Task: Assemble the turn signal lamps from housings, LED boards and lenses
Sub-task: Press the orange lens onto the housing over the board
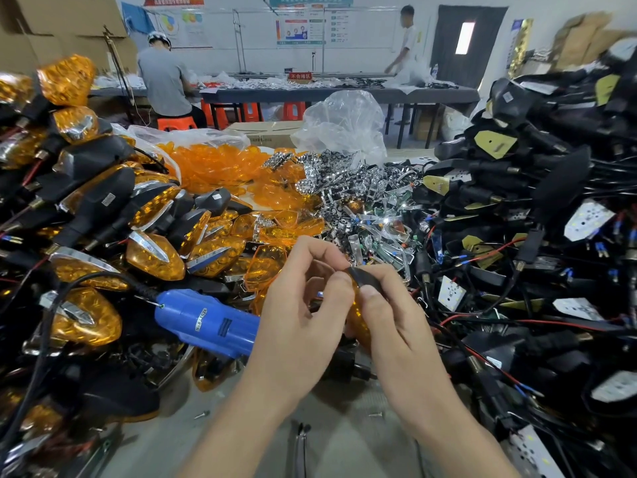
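The half-built lamp [360, 322], amber lens in black housing, sits near centre, gripped by both the left hand [303, 319] and the right hand [396, 319], fingers curled round it. A blue screwdriver [206, 322] lies just left on the grey bench [262, 436]. Finished lamps [155, 253] are heaped left, black housings [517, 167] right and loose lenses [220, 163] farther back. Beyond are a long table [344, 94], two people and a dark door [465, 39].

Amber lenses [220, 163] lie heaped by chrome reflectors [344, 181], black housings [537, 139] with white boards [587, 220], red wires [482, 257], a blue screwdriver [206, 320], and orange stools [175, 123].
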Available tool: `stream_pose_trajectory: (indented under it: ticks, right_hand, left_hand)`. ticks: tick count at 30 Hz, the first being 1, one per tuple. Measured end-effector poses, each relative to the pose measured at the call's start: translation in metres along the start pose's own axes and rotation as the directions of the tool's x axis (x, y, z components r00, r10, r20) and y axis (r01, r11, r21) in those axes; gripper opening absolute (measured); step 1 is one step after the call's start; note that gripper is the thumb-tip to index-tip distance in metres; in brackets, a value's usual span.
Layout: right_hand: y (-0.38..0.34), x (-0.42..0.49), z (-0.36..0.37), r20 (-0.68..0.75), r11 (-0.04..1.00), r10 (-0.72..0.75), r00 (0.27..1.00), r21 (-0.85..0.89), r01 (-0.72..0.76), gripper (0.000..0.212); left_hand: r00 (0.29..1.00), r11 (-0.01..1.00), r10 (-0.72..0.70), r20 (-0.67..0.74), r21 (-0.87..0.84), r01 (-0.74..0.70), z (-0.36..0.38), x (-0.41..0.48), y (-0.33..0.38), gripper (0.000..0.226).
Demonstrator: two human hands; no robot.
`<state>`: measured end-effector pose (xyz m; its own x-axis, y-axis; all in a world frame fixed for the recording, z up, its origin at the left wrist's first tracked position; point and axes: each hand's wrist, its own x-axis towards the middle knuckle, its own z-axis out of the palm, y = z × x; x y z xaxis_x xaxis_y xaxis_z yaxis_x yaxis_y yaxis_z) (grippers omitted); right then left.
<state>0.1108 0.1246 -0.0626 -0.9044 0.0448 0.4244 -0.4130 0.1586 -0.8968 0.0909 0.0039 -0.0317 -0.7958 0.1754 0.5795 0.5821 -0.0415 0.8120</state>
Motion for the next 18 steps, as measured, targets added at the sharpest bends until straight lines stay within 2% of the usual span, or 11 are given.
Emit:
stream_pose_trajectory:
  ticks: [9, 13, 18]
  right_hand:
    - [0.002, 0.001, -0.002, -0.012, 0.999, -0.017, 1.000, -0.052, 0.016, 0.028]
    - [0.000, 0.000, -0.002, 0.022, 1.000, 0.010, 1.000, -0.026, -0.010, 0.032]
    - [-0.002, -0.003, 0.004, 0.087, 0.998, 0.051, 0.995, 0.017, -0.053, 0.037]
  left_hand:
    - [0.992, 0.949, 0.127, 0.017, 0.287, -0.127, -0.003, 0.000, -0.006, 0.011]
    - [0.980, 0.908, 0.196, -0.036, 0.383, -0.168, -0.003, -0.001, -0.010, 0.011]
    - [0.954, 0.866, 0.281, -0.107, 0.456, -0.204, -0.004, -0.003, -0.014, 0.027]
